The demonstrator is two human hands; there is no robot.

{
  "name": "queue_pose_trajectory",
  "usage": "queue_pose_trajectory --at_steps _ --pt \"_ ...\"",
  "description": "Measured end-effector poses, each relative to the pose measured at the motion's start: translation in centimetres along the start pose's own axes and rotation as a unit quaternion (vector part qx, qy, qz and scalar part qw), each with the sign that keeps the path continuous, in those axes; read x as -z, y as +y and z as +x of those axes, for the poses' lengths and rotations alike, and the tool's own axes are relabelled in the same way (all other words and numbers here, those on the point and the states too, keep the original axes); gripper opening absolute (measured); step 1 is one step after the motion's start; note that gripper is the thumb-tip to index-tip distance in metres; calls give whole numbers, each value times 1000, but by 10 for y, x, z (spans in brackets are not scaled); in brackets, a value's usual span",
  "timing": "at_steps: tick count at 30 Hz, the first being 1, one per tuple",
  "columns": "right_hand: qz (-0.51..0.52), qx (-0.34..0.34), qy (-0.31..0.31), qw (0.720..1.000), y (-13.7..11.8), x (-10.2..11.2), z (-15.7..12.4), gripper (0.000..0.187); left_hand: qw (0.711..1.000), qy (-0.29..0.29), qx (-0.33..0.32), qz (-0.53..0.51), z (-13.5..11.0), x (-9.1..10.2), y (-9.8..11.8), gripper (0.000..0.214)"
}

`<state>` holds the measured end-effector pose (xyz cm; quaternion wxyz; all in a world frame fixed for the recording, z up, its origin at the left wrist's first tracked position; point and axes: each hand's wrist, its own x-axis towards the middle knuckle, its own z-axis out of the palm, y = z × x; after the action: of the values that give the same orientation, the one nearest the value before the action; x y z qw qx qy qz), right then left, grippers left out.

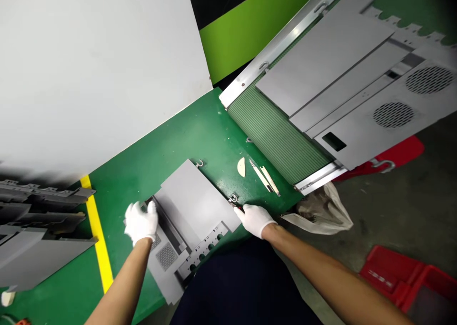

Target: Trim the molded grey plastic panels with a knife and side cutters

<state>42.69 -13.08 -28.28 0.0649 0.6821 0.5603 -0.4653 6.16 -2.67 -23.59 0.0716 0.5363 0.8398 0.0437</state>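
Observation:
A grey sheet-metal panel [193, 206] with vent patches, a long slot and a notched near edge lies on the green table in front of me. My left hand [141, 222], in a white glove, is at the panel's left edge with fingers curled over it. On the opposite side, my right hand [255, 220], also gloved, is closed at the right edge beside a metal hook [233, 199]. Something small and reddish shows at its fingertips, too small to name. Another hook [200, 163] sits at the panel's far corner.
A larger grey panel [335, 67] with round grilles rests on a ribbed green conveyor [274, 129] at right. Cutter knives [262, 176] and a cream half-disc [242, 167] lie nearby. Stacked grey panels [32, 253] stand left past yellow tape [98, 239]. A red bin [396, 272] sits low right.

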Motion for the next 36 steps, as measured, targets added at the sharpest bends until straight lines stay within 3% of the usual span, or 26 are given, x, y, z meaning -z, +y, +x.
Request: queue_pose_trajectory --at_steps 1,2,4,5,7,9,12,17,19,21,24,26,28,30,32,33,36 --pt "-8 8 8 1000 0 -1 1 61 995 7 -95 -10 -6 0 28 60" --pt "-18 19 17 1000 1 -2 1 64 979 -27 -197 -31 -14 -2 58 55" --pt "-36 33 26 998 1 -4 3 65 907 -177 -378 -50 -28 -11 121 51" --pt "-43 36 28 998 1 -4 3 64 864 -255 -433 -39 -34 -18 150 52" --pt "-54 43 32 997 1 -4 3 63 779 -404 -477 42 -43 -35 196 57" --pt "-56 44 40 997 0 -4 1 62 710 -506 -467 148 -46 -54 225 62" --pt "-64 54 67 994 -3 -3 -2 62 661 -559 -446 228 -44 -80 244 60" --pt "-77 43 69 994 -5 -5 -6 63 650 -564 -453 231 -46 -104 257 48" --pt "-77 43 52 995 -4 -5 -6 62 651 -563 -456 227 -48 -103 257 45" --pt "-75 52 29 995 -3 -2 -5 59 672 -557 -451 189 -48 -96 249 45" --pt "-57 45 5 997 1 1 -2 53 717 -584 -378 -37 -43 -75 228 46" --pt "-24 24 9 999 5 1 0 54 715 -596 -306 -201 -36 -59 213 47" --pt "19 -1 22 1000 9 -2 -1 60 727 -564 -261 -293 -29 -46 205 46" --pt "64 -26 43 997 13 -7 -6 67 760 -496 -233 -349 -28 -38 207 44" --pt "107 -53 54 991 16 -14 -13 71 778 -466 -206 -367 -41 -36 218 44" --pt "128 -66 56 988 18 -18 -17 72 776 -482 -199 -355 -55 -37 226 45" --pt "171 -89 51 980 24 -30 -28 68 724 -597 -206 -277 -119 -47 257 47"
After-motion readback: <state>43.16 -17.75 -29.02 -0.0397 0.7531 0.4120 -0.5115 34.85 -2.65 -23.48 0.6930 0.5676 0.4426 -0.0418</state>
